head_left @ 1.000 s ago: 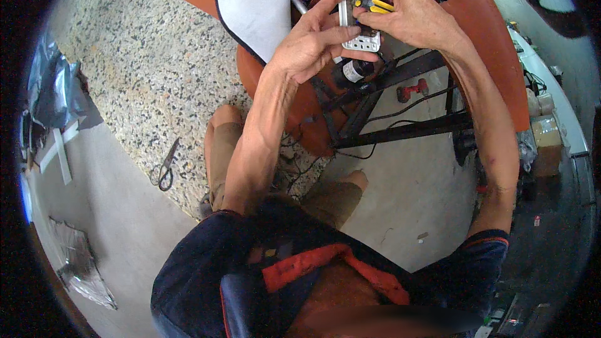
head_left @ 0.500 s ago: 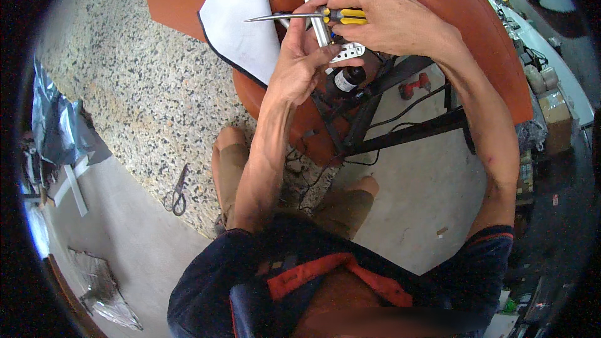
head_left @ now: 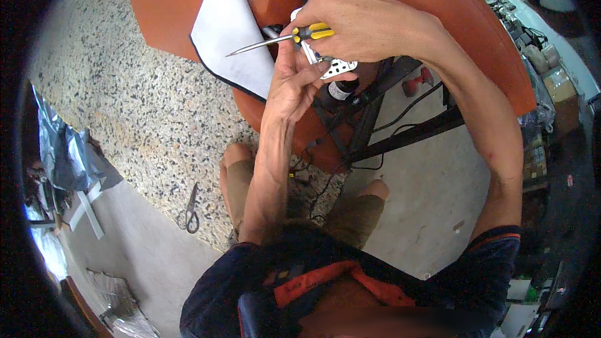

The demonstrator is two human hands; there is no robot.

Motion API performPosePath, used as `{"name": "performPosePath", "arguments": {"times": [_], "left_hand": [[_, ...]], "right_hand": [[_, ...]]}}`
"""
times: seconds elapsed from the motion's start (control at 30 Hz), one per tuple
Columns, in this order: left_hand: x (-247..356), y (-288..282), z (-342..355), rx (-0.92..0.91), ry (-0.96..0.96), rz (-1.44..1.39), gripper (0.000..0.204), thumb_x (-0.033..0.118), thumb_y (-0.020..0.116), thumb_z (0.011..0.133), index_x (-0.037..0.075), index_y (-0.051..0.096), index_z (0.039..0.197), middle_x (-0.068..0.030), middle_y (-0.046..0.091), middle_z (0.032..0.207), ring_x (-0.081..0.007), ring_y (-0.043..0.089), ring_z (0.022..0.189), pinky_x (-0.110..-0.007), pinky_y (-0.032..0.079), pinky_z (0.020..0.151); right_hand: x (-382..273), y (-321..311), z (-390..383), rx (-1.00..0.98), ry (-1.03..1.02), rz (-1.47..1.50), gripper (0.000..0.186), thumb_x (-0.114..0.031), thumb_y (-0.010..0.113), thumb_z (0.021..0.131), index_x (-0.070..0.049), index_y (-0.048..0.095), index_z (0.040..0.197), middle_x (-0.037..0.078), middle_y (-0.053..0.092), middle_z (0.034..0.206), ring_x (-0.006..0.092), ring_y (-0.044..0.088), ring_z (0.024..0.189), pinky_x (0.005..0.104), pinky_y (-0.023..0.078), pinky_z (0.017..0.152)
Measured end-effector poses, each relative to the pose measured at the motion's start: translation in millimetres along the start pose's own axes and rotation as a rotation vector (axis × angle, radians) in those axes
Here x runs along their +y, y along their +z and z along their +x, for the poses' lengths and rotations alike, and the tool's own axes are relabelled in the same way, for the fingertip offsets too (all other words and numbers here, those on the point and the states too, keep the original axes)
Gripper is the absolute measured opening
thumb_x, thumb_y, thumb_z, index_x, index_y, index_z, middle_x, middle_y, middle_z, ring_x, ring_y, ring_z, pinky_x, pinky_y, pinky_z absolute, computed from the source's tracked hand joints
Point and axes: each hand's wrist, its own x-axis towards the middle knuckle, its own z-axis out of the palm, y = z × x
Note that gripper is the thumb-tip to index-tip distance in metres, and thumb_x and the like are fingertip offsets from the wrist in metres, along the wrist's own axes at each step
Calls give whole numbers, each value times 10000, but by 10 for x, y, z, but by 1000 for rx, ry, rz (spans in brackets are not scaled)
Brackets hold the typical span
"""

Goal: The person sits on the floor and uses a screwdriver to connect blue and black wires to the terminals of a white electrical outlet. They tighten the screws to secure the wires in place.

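My left hand is closed around a white perforated metal bracket, fingers behind it and thumb on its near end. The bracket's far part is mostly hidden by my right hand. That hand is closed too, keeping a screwdriver with a yellow and black handle in its grip while its fingertips reach to the bracket. The screwdriver's long shaft points left, over a white cloth flap with dark edging. Just below the bracket is a black cylinder with a white label. What my right fingertips pinch is hidden.
An orange-brown upholstered piece on a dark metal frame surrounds the hands. A red power tool lies on the floor beyond the frame. Scissors rest on a speckled slab at left. Black cables run by the frame.
The bracket has turned in my left hand, its near plate now facing up more. The screwdriver's tip has swung nearer to me, and my right hand covers more of the bracket. The whole view has shifted slightly.
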Motion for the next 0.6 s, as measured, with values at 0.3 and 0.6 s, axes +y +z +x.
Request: {"name": "performPosePath", "arguments": {"times": [0.3,0.6], "left_hand": [[-8,19,-46,47,13,-3,665,-84,475,920,65,218,1515,-211,471,1431,-395,586,1242,-597,609,902],[189,103,-132,104,-40,117,549,-44,388,1010,31,220,1527,-224,505,1381,-392,612,1205,-548,618,912]], "right_hand": [[-12,114,27,14,-1,-134,356,-39,679,799,-64,742,1148,169,715,1008,330,665,1014,429,511,955],[171,239,104,225,-350,-316,90,-63,671,768,6,726,751,209,689,750,364,699,772,446,560,696]]}}
